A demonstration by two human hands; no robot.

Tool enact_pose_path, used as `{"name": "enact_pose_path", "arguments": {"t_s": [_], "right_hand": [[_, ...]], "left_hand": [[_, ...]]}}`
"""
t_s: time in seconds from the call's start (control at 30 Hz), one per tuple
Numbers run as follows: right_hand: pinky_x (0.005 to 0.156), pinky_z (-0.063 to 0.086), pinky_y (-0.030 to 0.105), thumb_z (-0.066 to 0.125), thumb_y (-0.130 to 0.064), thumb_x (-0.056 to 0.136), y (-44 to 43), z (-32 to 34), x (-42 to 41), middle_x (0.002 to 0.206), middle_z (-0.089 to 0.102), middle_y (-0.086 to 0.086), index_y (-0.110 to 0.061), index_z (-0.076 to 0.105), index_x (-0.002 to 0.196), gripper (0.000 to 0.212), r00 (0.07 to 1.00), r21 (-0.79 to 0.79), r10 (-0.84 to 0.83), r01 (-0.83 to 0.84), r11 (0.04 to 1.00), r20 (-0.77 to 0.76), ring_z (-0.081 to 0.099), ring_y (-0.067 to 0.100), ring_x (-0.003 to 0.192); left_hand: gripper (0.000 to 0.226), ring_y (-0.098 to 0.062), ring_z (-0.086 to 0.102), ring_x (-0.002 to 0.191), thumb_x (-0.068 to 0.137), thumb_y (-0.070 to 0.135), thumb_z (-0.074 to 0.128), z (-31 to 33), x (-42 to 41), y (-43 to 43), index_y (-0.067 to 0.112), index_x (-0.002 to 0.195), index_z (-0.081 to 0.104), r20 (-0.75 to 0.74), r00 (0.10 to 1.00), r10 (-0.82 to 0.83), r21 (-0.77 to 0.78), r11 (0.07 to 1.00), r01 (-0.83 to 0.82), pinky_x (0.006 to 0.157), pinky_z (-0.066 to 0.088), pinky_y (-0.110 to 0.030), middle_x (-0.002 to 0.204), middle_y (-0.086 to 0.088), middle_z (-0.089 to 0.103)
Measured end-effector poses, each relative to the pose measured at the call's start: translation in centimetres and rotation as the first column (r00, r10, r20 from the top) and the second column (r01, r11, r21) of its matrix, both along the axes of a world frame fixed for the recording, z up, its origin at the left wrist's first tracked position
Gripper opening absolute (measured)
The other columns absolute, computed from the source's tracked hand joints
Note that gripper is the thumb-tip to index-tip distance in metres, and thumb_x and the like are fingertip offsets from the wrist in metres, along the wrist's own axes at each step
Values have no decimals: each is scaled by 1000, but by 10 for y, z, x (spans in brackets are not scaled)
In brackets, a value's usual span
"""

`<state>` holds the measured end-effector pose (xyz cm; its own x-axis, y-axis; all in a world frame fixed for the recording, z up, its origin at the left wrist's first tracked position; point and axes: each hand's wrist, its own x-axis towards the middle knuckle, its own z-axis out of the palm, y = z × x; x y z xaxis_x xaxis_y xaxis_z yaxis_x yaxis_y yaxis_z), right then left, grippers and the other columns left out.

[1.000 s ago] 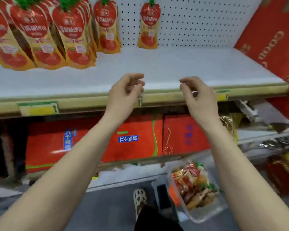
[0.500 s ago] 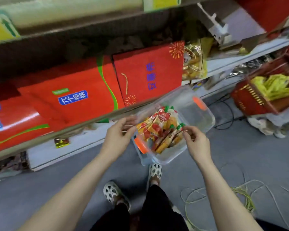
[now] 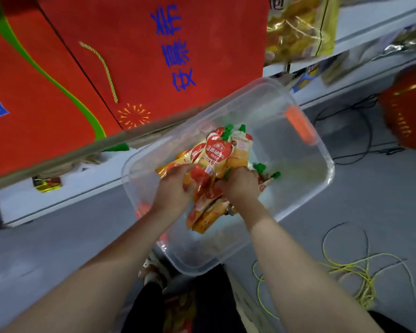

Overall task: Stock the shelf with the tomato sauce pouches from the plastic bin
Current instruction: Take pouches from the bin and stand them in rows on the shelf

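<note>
Red gift boxes (image 3: 139,56) stand ahead of me, gold snack bags (image 3: 298,27) just to their right; a small gold packet (image 3: 47,183) lies below them; a yellow cord (image 3: 346,267) tangles on the grey floor (image 3: 46,248) at my right.

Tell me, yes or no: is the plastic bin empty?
No, tomato sauce pouches lie piled inside the plastic bin, where the left hand and the right hand grip them.

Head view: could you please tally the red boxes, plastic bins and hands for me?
Red boxes: 2
Plastic bin: 1
Hands gripping pouches, left hand and right hand: 2
Total: 5
</note>
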<state>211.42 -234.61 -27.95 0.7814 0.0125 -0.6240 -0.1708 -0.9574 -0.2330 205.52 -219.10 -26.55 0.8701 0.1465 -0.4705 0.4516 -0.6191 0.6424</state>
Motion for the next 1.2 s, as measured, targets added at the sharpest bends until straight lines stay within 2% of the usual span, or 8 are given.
{"name": "enact_pose_path", "arguments": {"t_s": [0.27,0.43,0.5,0.63,0.77,0.87,1.07,1.2], "right_hand": [[74,59,34,52,-20,100,-76,32,50,93,65,11,-16,52,97,5,963,503,-258,182,845,84,67,29,83],[71,62,47,57,-25,97,-70,10,81,93,67,5,-18,50,96,10,923,549,-372,259,795,103,72,29,83],[71,62,45,75,-26,82,-60,-6,86,95,70,5,-22,54,98,27,867,619,-498,400,676,-18,73,28,87],[69,61,40,82,0,74,-35,-35,85,93,69,6,-21,50,96,44,587,629,-691,738,244,-421,70,27,84],[74,61,43,79,-6,79,-24,-49,77,103,72,14,-7,60,119,45,488,551,-630,827,113,-604,72,28,83],[70,59,37,67,-17,92,-29,-44,73,100,73,12,-1,61,127,39,496,565,-562,823,61,-662,72,22,81],[103,48,56,58,-31,96,-46,-30,57,140,55,25,-5,49,141,53,458,577,-504,810,-102,-732,54,40,128],[100,49,57,61,-31,93,-54,0,41,136,58,26,-3,52,138,53,484,607,-556,793,-48,-676,56,42,126]], "left_hand": [[67,-33,41,131,87,24,66,-48,33,-31,19,146,35,-137,988,-67,251,963,100,105,35,-38,146,-12,42],[80,-37,40,123,81,23,73,-78,37,-43,13,147,29,-118,981,-155,540,819,194,104,38,-45,141,-15,39],[85,-40,46,114,77,19,76,-82,43,-43,12,145,27,-165,978,-129,580,789,202,95,45,-49,133,-19,44],[76,-39,52,108,75,14,77,-82,47,-38,11,138,35,-201,976,-82,590,785,188,88,48,-46,123,-20,50],[61,-39,57,92,68,9,78,-83,31,-34,8,123,52,-148,976,-160,641,736,218,79,51,-47,110,-20,56],[59,-41,58,89,61,7,80,-81,24,-27,7,116,58,-113,984,-140,641,746,180,75,49,-46,107,-20,57],[54,-38,58,106,87,38,61,-53,21,-34,16,132,41,-173,983,-68,444,885,139,89,42,-44,109,-13,65],[58,-38,56,114,90,29,61,-27,13,-30,14,139,35,-110,994,6,182,983,15,86,46,-40,129,-16,58]]}}
